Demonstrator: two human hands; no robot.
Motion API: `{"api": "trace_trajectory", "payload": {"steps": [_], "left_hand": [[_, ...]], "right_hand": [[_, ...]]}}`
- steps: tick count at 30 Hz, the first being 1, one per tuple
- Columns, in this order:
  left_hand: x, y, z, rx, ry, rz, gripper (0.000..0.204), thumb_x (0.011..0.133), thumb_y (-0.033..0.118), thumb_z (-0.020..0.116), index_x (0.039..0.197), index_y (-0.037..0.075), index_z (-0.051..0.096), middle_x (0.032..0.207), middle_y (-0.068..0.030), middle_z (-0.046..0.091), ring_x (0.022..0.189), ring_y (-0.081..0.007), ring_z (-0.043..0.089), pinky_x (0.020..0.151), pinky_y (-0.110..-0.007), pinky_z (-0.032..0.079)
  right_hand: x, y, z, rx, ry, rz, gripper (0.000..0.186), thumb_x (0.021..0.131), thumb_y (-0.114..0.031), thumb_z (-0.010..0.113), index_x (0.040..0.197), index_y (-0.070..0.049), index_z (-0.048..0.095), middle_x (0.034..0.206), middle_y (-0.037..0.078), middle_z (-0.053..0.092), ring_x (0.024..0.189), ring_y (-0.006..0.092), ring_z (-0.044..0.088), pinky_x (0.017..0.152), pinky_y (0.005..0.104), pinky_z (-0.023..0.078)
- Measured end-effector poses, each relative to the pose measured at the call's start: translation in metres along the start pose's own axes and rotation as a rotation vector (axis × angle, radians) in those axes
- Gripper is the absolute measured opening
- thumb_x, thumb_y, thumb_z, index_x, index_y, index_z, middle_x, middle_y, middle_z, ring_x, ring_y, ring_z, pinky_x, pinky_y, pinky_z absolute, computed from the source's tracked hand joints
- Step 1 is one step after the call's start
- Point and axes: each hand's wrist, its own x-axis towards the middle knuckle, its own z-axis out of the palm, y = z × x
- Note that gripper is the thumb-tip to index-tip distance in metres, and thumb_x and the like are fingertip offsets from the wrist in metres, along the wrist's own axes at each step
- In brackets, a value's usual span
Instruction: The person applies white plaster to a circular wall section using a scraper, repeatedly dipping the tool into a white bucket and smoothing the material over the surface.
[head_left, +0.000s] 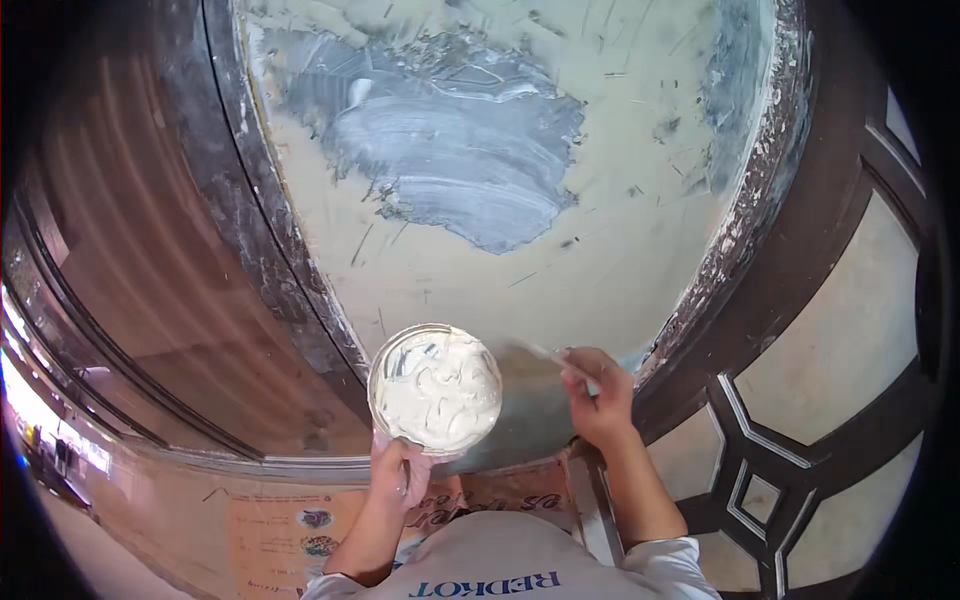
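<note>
At lower centre, the left hand (398, 472) is gripping a pan (435, 388) heaped with putty. The right hand (598, 398) is clasping a blurred knife (545, 354). One grey patch (455, 150) is covering the upper wall (600, 250); most is remaining bare.

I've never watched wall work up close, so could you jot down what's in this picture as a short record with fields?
Left hand: grips a round pan of pale putty from below
Right hand: holds a putty knife, blade toward the wall
Wall: pale, scratched, with a grey smeared patch
Left side: dark wooden frame
Right side: dark lattice panel
Below: printed paper sheet
</note>
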Motion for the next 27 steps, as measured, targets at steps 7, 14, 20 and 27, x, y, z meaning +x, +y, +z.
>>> {"api": "trace_trajectory", "payload": {"steps": [7, 14, 20, 27], "left_hand": [[0.002, -0.028, 0.016, 0.046, -0.012, -0.058, 0.083, 0.07, -0.002, 0.043, 0.149, 0.006, 0.018, 0.144, -0.0267, 0.037, 0.125, -0.0492, 0.047, 0.086, -0.066, 0.053], [0.003, -0.054, 0.04, 0.085, 0.06, -0.08, 0.082, 0.071, -0.002, 0.042, 0.149, 0.008, 0.017, 0.143, -0.0269, 0.038, 0.12, -0.0499, 0.052, 0.082, -0.062, 0.057], [0.01, -0.077, 0.054, 0.075, 0.038, -0.091, 0.081, 0.071, -0.002, 0.043, 0.148, 0.01, 0.018, 0.142, -0.0269, 0.039, 0.117, -0.0497, 0.054, 0.08, -0.061, 0.058], [0.012, -0.095, 0.072, 0.062, 0.05, -0.087, 0.081, 0.07, 0.001, 0.046, 0.147, 0.003, 0.019, 0.141, -0.0287, 0.04, 0.117, -0.0486, 0.054, 0.081, -0.06, 0.058]], "right_hand": [[-0.029, 0.046, 0.013, -0.067, -0.104, -0.026, 0.029, 0.087, -0.005, 0.061, 0.116, -0.01, 0.064, 0.103, 0.017, 0.068, 0.089, 0.0355, 0.067, 0.074, 0.0391, 0.055], [-0.01, 0.057, -0.032, 0.45, 0.165, 0.34, 0.025, 0.098, -0.015, 0.056, 0.112, 0.005, 0.061, 0.102, 0.008, 0.067, 0.087, 0.0114, 0.06, 0.073, 0.0262, 0.049], [-0.026, 0.065, -0.023, 0.378, 0.168, 0.188, 0.022, 0.096, -0.011, 0.057, 0.114, 0.001, 0.061, 0.103, 0.01, 0.066, 0.087, 0.0121, 0.061, 0.071, 0.0271, 0.049], [-0.026, 0.085, -0.05, 0.056, -0.016, 0.013, 0.025, 0.088, -0.004, 0.062, 0.114, -0.007, 0.064, 0.099, 0.015, 0.067, 0.083, 0.0246, 0.066, 0.071, 0.0341, 0.053]]}}
